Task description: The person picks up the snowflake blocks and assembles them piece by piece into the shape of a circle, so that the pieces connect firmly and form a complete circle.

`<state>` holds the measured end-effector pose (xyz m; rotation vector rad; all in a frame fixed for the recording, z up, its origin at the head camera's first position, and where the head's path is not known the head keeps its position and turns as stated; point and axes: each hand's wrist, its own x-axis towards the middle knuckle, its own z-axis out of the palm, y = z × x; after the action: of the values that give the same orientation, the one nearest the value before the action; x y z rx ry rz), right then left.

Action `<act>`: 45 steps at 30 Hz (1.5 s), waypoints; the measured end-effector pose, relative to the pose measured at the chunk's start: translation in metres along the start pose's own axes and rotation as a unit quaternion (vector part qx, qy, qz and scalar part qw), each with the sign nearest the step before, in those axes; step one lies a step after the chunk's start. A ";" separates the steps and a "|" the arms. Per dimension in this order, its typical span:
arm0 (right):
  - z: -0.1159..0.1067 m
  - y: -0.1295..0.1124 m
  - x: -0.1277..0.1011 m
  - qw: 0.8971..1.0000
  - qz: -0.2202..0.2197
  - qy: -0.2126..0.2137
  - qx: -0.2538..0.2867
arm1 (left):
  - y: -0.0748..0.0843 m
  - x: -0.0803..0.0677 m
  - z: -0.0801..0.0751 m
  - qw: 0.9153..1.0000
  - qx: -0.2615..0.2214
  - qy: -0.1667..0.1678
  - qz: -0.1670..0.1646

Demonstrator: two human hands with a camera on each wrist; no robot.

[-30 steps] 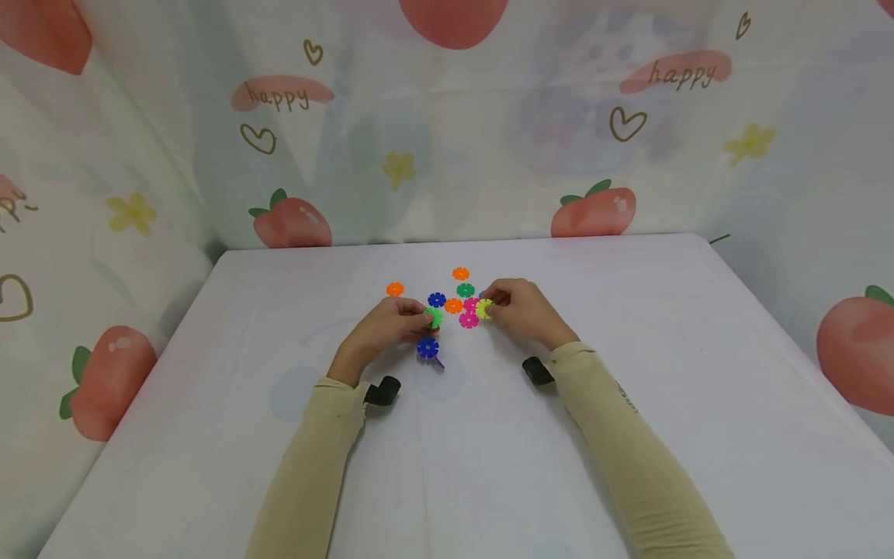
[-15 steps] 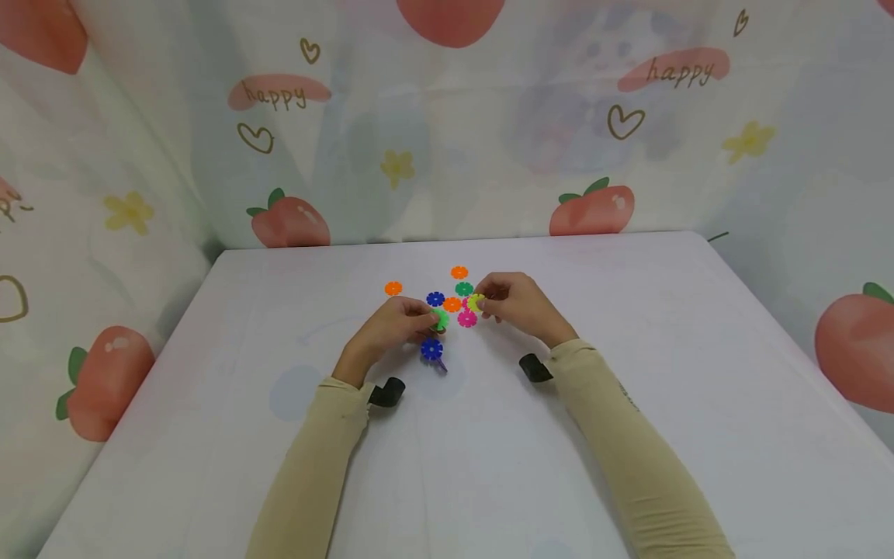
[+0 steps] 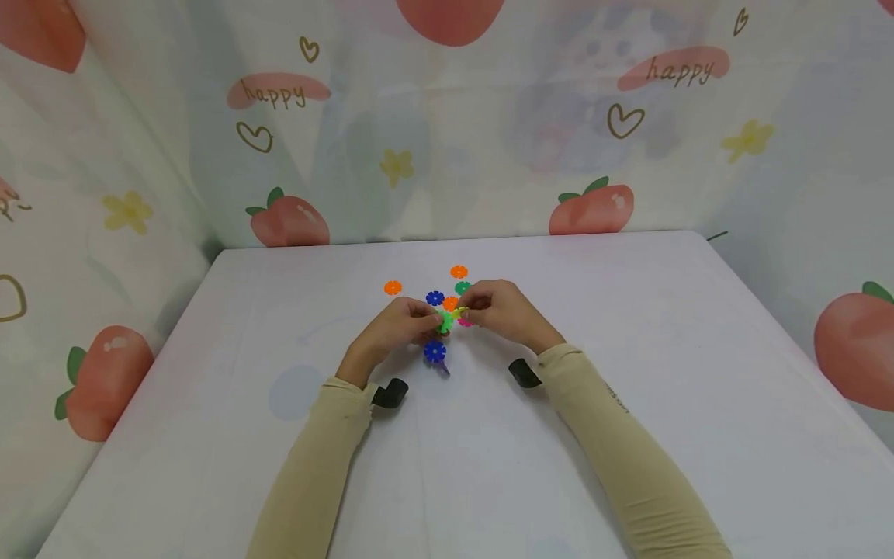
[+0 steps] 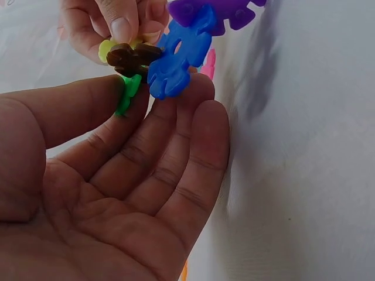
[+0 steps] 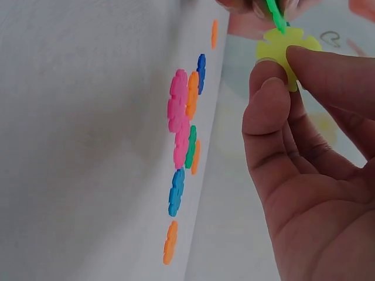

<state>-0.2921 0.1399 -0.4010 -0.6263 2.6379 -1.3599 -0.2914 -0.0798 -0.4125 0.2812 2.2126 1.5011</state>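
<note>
Pinching the yellow disc [image 5: 287,55] in our right hand [image 3: 504,313], we hold it against the green disc [image 3: 444,322] of the joined cluster [image 4: 170,58] gripped in our left hand [image 3: 394,328], slots apparently lined up, loose discs [image 3: 459,272] lying on the table [image 3: 628,435] at twelve o'clock.

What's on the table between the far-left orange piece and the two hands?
In the head view, a dark blue piece lies flat between the orange piece and the hands; the rest of that table stretch is bare.
</note>
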 end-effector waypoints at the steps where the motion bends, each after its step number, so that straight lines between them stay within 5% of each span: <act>1: 0.001 0.000 0.000 1.000 -0.004 0.001 -0.001 | 0.000 0.000 0.000 1.000 -0.001 0.000 -0.002; 24: 0.013 -0.005 -0.001 0.985 -0.145 0.013 -0.089 | -0.004 -0.001 0.006 0.999 -0.046 0.012 -0.021; 31: 0.014 -0.006 -0.001 0.986 -0.145 0.020 -0.078 | -0.002 -0.001 0.006 0.998 -0.056 0.025 -0.035; 40: 0.010 -0.004 -0.001 0.995 -0.085 0.032 -0.036 | -0.003 -0.002 0.000 0.993 -0.105 -0.042 0.023; 45: 0.006 -0.002 0.001 0.992 -0.087 0.075 -0.052 | -0.003 -0.004 -0.004 0.994 -0.089 -0.048 0.031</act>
<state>-0.2903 0.1339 -0.4034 -0.8152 2.8470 -1.3707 -0.2899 -0.0863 -0.4134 0.3594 1.9981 1.6692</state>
